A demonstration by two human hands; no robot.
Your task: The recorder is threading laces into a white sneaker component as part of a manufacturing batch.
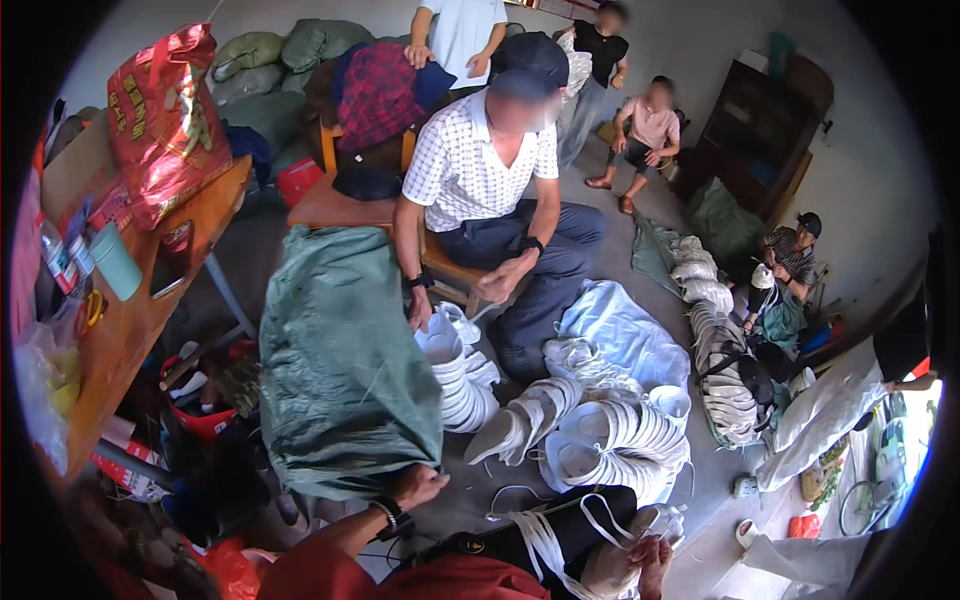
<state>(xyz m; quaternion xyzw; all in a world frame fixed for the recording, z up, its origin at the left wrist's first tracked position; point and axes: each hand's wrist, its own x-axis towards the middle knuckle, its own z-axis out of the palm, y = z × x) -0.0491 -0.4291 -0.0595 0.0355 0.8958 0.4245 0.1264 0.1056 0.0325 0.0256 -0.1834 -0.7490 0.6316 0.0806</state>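
Observation:
At the lower right corner of a large green woven sack point(350, 370), my left hand point(415, 487) is closed, a beaded band on its wrist. What its fingers hold, if anything, is hidden. My right hand point(653, 562) grips a pale shoe point(608, 572) against my dark-trousered leg, partly cut off by the lower edge. White laces point(545, 548) lie loosely across that leg. In front of me, nested white shoes stand in curved rows, one stack point(625, 440) at the right and another row point(525, 420) in the middle.
A seated person point(480, 160) in a checked shirt faces me, one hand at a shoe stack point(462, 375). At left stands a wooden table point(130, 350) with a red bag point(170, 125). Other people sit or stand behind. More shoes point(722, 380) line the floor at right.

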